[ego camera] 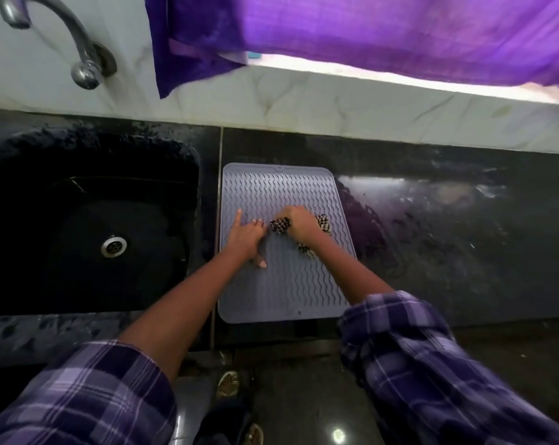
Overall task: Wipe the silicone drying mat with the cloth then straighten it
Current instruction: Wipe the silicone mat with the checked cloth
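A grey silicone drying mat with wavy ridges lies flat on the black counter, just right of the sink. My right hand grips a bunched black-and-white checked cloth and presses it on the middle of the mat. My left hand rests on the mat's left half with its fingers spread and its thumb pointing down, right beside the cloth.
A black sink with a steel drain lies left of the mat, under a steel tap. The black counter stretches right, wet and glossy. A purple curtain hangs over the white tiled wall behind.
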Available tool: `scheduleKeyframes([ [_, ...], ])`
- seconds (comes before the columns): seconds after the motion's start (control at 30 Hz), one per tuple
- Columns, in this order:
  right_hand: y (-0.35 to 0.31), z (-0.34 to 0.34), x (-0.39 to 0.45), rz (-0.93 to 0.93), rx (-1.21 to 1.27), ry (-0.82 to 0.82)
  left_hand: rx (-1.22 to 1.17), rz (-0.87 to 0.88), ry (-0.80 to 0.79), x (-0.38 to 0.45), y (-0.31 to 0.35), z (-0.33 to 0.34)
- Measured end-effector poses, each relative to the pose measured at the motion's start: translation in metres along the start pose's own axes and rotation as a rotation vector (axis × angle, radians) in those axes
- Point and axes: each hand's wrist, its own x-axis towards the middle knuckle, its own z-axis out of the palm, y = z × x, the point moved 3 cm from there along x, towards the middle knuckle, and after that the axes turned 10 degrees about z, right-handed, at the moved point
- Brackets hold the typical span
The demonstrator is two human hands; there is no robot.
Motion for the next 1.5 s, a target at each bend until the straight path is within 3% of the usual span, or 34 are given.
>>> scheduleKeyframes([
  [0.17,0.024,0.022,-0.073,-0.167,0.057,-0.149,-0.009,-0.002,0.024,0.000,0.000,0.001],
  [0.33,0.022,0.028,-0.118,-0.235,-0.104,-0.375,0.087,0.001,0.015,-0.013,0.009,-0.006],
  [0.4,0.013,0.011,-0.107,-0.217,-0.029,-0.302,0.105,0.007,-0.009,-0.019,0.017,-0.008],
  [0.47,0.005,-0.001,-0.091,-0.158,0.113,-0.078,0.065,-0.002,-0.061,-0.026,0.023,-0.001],
  [0.53,0.003,0.009,-0.081,-0.024,0.053,0.009,0.069,-0.009,-0.093,-0.032,0.026,0.006],
  [0.6,0.005,0.030,-0.087,0.046,-0.031,0.022,0.080,-0.012,-0.089,-0.034,0.026,0.009],
  [0.7,0.012,0.050,-0.125,-0.120,-0.050,-0.007,0.119,-0.023,-0.089,-0.033,0.025,0.013],
  [0.87,0.010,0.041,-0.144,-0.218,-0.126,-0.233,0.102,-0.011,-0.080,-0.033,0.024,0.016],
  [1.03,-0.018,0.046,-0.150,-0.366,-0.206,-0.082,0.086,0.001,-0.077,-0.033,0.020,0.019],
  [1.27,0.053,0.008,-0.126,-0.119,-0.162,-0.194,0.069,-0.015,-0.081,-0.032,0.023,0.013],
  [1.4,0.040,0.012,-0.122,-0.092,-0.077,-0.054,0.113,-0.031,-0.089,-0.034,0.030,0.008],
  [1.5,0.056,0.032,-0.150,-0.109,-0.095,-0.073,0.128,-0.031,-0.085,-0.035,0.032,0.005],
])
